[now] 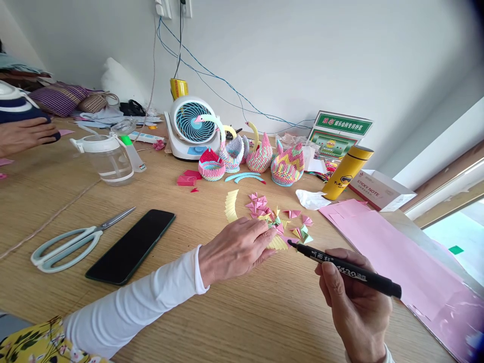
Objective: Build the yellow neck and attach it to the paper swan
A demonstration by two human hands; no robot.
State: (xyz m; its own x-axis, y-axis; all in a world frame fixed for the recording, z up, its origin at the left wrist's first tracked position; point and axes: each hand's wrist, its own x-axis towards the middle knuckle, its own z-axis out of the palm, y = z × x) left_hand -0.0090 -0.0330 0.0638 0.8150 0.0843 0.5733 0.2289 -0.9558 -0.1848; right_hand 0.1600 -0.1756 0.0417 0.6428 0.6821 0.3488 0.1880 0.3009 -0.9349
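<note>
My right hand [353,302] grips a black marker [348,267]. Its dark tip points left and down, close to the pink end of a yellow paper swan neck [278,244]. My left hand [238,248] is curled over that neck on the table, the fingers and thumb covering part of it. A second curved yellow strip of folded paper [230,205] lies just behind my left hand. Loose folded pink paper pieces [259,204] and a few yellow and green ones [302,233] are scattered beyond my fingers. Several finished paper swans [260,154] stand farther back.
Scissors [85,237] and a black phone [132,247] lie to the left. A clear water jug [109,159] and a white fan [192,126] stand behind. Pink sheets [389,247], a yellow bottle [348,172] and a box [381,189] are right. Another person's hand [28,133] is far left.
</note>
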